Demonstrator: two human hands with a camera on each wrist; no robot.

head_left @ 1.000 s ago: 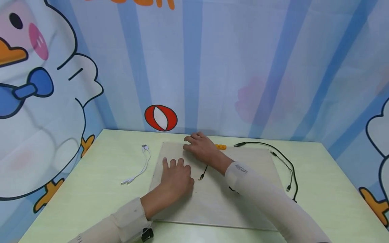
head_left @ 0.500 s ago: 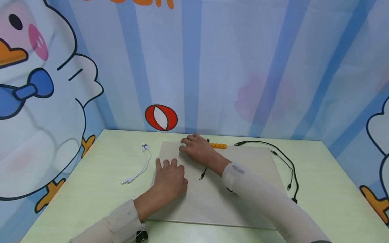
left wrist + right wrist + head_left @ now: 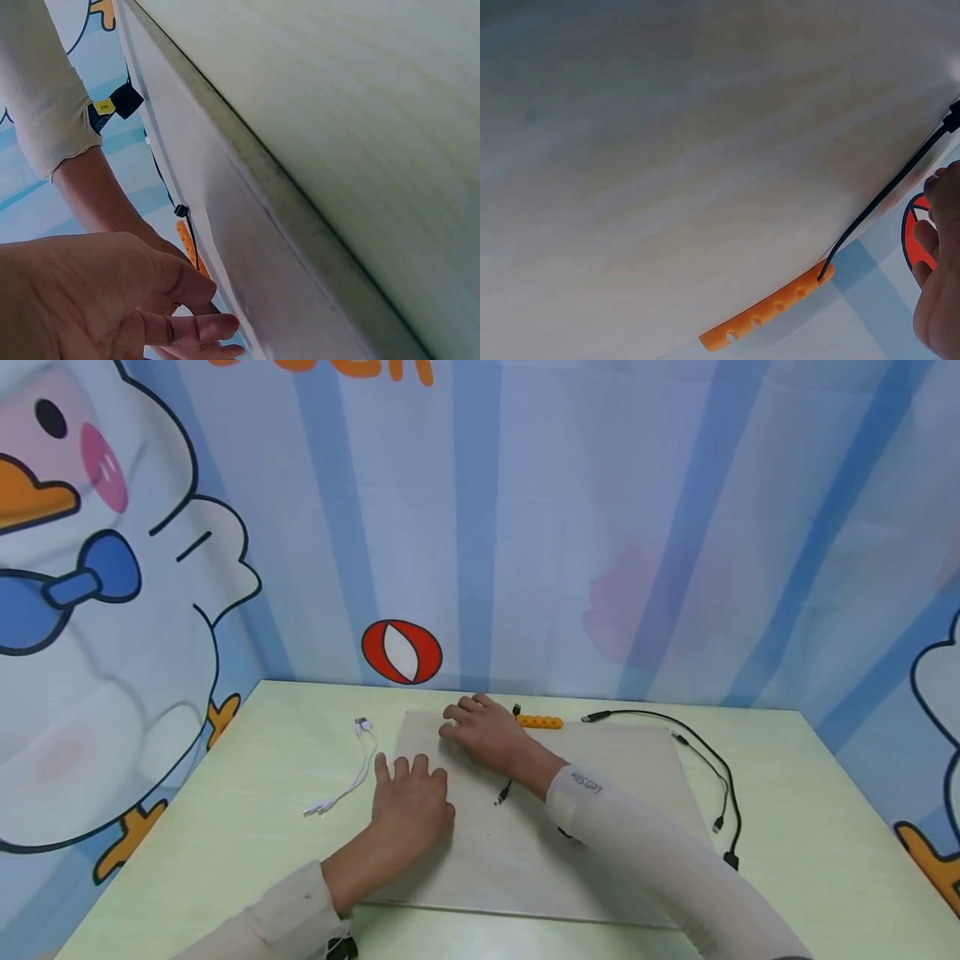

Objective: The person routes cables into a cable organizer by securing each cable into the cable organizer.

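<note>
My right hand [image 3: 487, 735] is over the back of a pale board [image 3: 555, 877], its fingers loosely bent with nothing seen between them. Just right of it, an orange cable holder [image 3: 540, 722] with a row of slots lies along the board's back edge. A black cable [image 3: 883, 193] passes through the slot at one end of the holder; part of it is hidden under my right hand in the head view. Its front plug [image 3: 504, 793] lies on the board. My left hand [image 3: 412, 802] is low over the board's left part, fingers spread, holding nothing visible.
A white branching cable [image 3: 363, 764] lies on the table left of the board. To the right are a long black cable [image 3: 690, 735] and a shorter black cable [image 3: 708, 768]. A printed curtain [image 3: 525, 527] stands behind the table's back edge.
Both hands have shifted left across the board. More of the orange holder and the cable's back plug, hidden behind my right hand before, now show.
</note>
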